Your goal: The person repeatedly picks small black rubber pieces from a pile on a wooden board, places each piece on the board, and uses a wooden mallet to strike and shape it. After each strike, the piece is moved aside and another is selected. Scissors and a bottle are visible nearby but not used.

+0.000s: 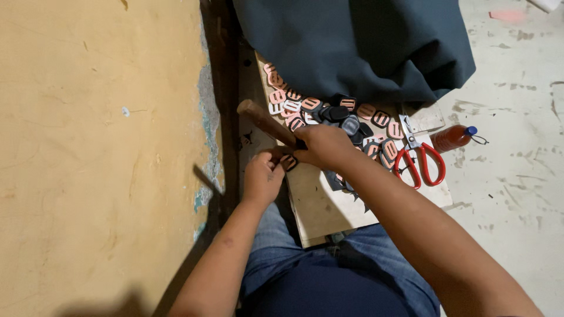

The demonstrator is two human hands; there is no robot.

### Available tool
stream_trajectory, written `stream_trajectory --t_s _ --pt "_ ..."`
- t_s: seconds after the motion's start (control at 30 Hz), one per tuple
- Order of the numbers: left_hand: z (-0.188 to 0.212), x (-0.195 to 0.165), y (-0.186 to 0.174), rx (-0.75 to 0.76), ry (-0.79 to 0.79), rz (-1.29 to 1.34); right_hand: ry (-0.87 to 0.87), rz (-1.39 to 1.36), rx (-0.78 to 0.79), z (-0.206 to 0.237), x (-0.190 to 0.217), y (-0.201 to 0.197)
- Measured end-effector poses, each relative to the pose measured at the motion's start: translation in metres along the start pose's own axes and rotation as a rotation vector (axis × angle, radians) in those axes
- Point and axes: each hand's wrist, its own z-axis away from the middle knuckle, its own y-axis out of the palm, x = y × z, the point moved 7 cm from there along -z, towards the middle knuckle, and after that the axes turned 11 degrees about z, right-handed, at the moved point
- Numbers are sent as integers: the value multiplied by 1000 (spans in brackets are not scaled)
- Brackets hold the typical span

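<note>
On the wooden board (329, 205) that lies over the person's lap there is one pile of small slide buckles (329, 114), too many to count exactly: well over a dozen are copper-pink with a bar across the middle, and a few are dark grey or black. To the right of the pile lies one pair of scissors (420, 161) with red handles, and just beyond it, on the floor, one orange-red bottle (453, 138) with a blue cap. At the far side a large dark green cloth (358, 44) covers the far edge of the board and part of the pile.

One single buckle (288, 161) is apart from the pile, at the near left edge of the board, between the two hands. It is small, copper-pink, with a dark slot.

The left hand (262, 176) has its fingers curled, and thumb and fingertips are pressed together on this buckle. The right hand (323, 147) is closed in a fist around one wooden handle (264, 122), brown and round, which points to the far left. The head of this tool is hidden under the hand, so I cannot tell what tool it is.
</note>
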Motion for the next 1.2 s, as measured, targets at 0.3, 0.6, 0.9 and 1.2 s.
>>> stream_trajectory --t_s 0.3,0.6,0.9,1.2 --pt "2 -10 -2 32 93 -13 -98 -6 -22 6 -6 5" --pt "7 -12 -3 14 51 15 78 -190 -112 48 -21 -5" --pt "29 -22 -9 -33 -87 261 204 -678 -391 168 -21 1" --pt "33 11 6 -61 -180 470 193 -1578 -153 187 0 30"
